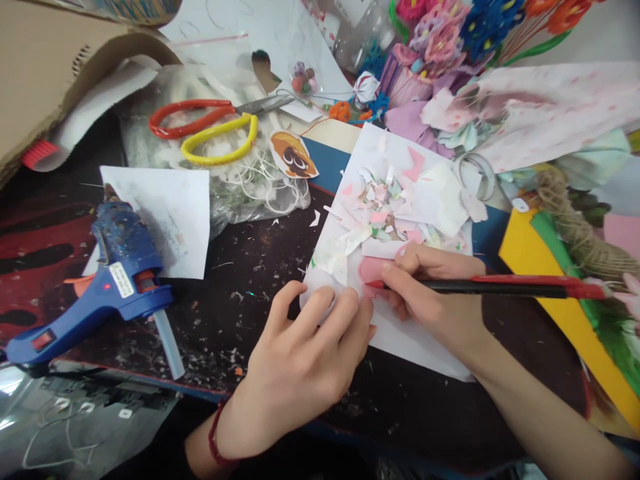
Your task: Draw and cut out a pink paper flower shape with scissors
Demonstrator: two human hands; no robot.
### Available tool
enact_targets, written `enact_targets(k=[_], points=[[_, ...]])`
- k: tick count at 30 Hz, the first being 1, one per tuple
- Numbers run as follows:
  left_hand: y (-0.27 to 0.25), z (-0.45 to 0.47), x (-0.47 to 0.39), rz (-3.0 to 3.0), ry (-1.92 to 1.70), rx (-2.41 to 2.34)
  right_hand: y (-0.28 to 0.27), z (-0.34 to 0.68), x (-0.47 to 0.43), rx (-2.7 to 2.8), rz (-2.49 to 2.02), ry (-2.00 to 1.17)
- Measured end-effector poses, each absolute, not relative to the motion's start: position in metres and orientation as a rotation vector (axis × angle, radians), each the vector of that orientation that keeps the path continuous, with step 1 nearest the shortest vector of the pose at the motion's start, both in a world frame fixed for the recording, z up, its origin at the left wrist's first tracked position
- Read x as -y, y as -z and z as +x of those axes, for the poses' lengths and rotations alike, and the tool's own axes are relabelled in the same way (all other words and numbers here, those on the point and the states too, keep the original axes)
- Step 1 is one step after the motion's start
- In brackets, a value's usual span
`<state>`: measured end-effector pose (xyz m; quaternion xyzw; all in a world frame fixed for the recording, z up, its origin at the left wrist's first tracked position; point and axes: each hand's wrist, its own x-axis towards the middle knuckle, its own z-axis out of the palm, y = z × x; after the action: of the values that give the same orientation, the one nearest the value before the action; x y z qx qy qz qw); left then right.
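My right hand (425, 283) is closed around a red-and-black pen (500, 285). The pen's red tip touches a small pink paper piece (371, 269) with a rounded edge. Close by on the left, my left hand (315, 353) rests with bent, spread fingertips over a rounded white paper piece (320, 298), partly covered by the fingers. Both hands are above a white sheet (400, 333), and its upper part bears a heap of pink, white and green paper scraps (383, 200).
A blue glue gun (125, 267) lies at left on white paper. Red-and-yellow scissors (220, 127) rest on a plastic bag (225, 187) of white string. Clear tape (477, 175), twine (575, 207), crocheted flowers (440, 27) and a yellow sheet (565, 320) crowd the right.
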<state>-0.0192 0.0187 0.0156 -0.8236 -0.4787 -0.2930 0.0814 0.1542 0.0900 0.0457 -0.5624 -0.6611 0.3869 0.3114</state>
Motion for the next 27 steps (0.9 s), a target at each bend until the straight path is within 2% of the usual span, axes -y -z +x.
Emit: enact_targets(k=[27], points=[[-0.0149,-0.0198,-0.0164,-2.467,0.869,1.427,-0.0460,0.1522,-0.0913,1.789,-1.504,-0.950]])
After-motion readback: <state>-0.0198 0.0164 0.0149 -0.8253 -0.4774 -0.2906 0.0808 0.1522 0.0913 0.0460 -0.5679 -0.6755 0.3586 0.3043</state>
